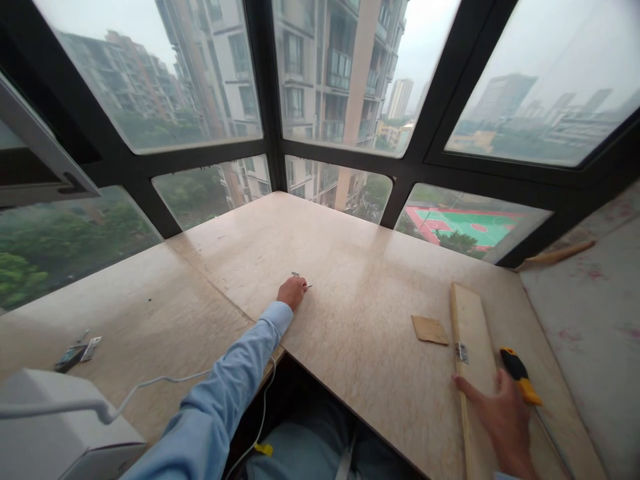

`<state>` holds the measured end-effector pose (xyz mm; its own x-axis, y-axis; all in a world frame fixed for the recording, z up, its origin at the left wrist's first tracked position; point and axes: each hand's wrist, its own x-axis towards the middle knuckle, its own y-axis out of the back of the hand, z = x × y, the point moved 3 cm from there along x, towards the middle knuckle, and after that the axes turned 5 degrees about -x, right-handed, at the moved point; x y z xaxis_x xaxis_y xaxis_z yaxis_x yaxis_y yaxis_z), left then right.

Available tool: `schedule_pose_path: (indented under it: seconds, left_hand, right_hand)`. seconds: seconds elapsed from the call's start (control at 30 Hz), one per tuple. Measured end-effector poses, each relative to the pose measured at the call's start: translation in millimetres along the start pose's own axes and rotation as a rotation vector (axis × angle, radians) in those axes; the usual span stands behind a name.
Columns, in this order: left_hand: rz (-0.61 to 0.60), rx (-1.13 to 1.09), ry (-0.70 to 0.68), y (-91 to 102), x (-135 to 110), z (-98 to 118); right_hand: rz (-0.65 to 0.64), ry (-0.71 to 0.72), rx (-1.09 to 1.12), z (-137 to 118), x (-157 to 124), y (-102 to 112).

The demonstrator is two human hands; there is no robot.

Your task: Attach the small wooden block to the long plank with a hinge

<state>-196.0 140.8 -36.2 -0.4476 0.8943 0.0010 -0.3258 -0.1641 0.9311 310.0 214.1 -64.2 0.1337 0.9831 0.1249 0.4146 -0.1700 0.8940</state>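
Out on the stone-like countertop (330,247), my left hand (293,293) is closed with its fingers together. Slim metal bits that look like screws (296,274) stick out by the fingertips; the rest is hidden. My right hand (500,417) grips the near part of a long pale wooden board (473,317), thumb on its left edge and fingers across to the right. A small metal fitting (461,353) sits on the board's left edge. Just right of that hand lies a screwdriver (520,377) with a black and yellow handle, its shaft pointing toward me.
A brown square piece (430,330) lies left of the board. At left are small metal hardware pieces (80,351), a white box (60,427) and a white cable (170,379). Dark-framed windows (274,100) border the countertop; a patterned wall (590,320) stands at right.
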Motion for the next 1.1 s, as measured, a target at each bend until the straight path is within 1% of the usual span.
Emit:
schedule_pose_path:
  seconds: [0.13, 0.23, 0.33, 0.43, 0.57, 0.63, 0.7, 0.73, 0.8, 0.87, 0.93, 1.0, 1.1]
  left_hand:
    - [0.005, 0.018, -0.02, -0.5, -2.6, 11.0]
    - [0.02, -0.072, -0.069, 0.4, -7.0, 30.4]
    - [0.036, -0.25, -0.194, -1.4, -11.4, 63.4]
    - [0.02, -0.456, -0.312, -9.1, -16.0, 107.1]
    - [-0.072, -0.724, -0.407, -30.1, -24.9, 175.9]
    - [-0.142, -0.856, -0.423, -44.5, -30.8, 211.4]
    - [-0.243, -0.978, -0.419, -61.0, -37.4, 245.3]
    - [-0.293, -1.023, -0.419, -69.4, -40.8, 261.0]
    - [-0.354, -1.089, -0.421, -85.3, -47.1, 288.4]
    - [-0.407, -1.129, -0.434, -100.1, -52.2, 310.2]
    - [-0.437, -1.131, -0.459, -112.4, -55.4, 326.0]
    - [-0.411, -1.056, -0.521, -120.8, -56.3, 336.5]
    - [-0.318, -0.847, -0.655, -127.5, -55.4, 345.4]
  right_hand:
    - [0.036, -0.01, 0.048, -1.8, -0.8, 0.7]
    - [0.065, -0.029, 0.097, -2.0, -1.6, -0.9]
    - [0.095, -0.038, 0.127, -2.9, -2.3, -1.4]
    - [0.076, -0.047, 0.125, -4.6, -2.5, -0.9]
    - [0.071, -0.054, 0.1, -7.8, -3.4, 2.2]
    - [0.068, -0.06, 0.085, -8.9, -3.6, 2.8]
    - [0.078, -0.048, 0.093, -9.9, -3.2, 3.2]
    - [0.09, -0.038, 0.1, -10.3, -2.9, 3.6]
    - [0.1, -0.031, 0.101, -11.1, -2.6, 4.4]
    - [0.085, -0.045, 0.088, -12.3, -2.8, 5.6]
    - [0.066, -0.069, 0.077, -14.3, -3.7, 7.8]
    - [0.056, -0.094, 0.072, -16.8, -4.5, 11.1]
    - [0.031, -0.124, 0.066, -20.5, -5.0, 15.8]
